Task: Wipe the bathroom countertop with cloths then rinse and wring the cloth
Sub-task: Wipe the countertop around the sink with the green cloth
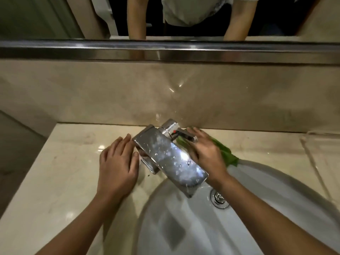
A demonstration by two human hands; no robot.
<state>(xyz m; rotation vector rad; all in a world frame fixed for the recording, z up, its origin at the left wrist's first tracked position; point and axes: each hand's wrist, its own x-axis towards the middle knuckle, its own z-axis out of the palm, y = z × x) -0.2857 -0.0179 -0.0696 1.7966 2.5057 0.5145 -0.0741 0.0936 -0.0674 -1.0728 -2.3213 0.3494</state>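
While the right hand (202, 150) presses the green cloth (227, 154) flat, fingers straight, on the countertop (64, 172) just right of the faucet (171, 159), the left hand (117, 162) rests open and empty left of it. Recommended: keep firm pressure and work tightly around the faucet's base.

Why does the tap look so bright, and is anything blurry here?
Head view: glare from a reflected light washes out the faucet top; the sink is smeared by blur toward the bottom edge; the wide lens splays the countertop edges outward.
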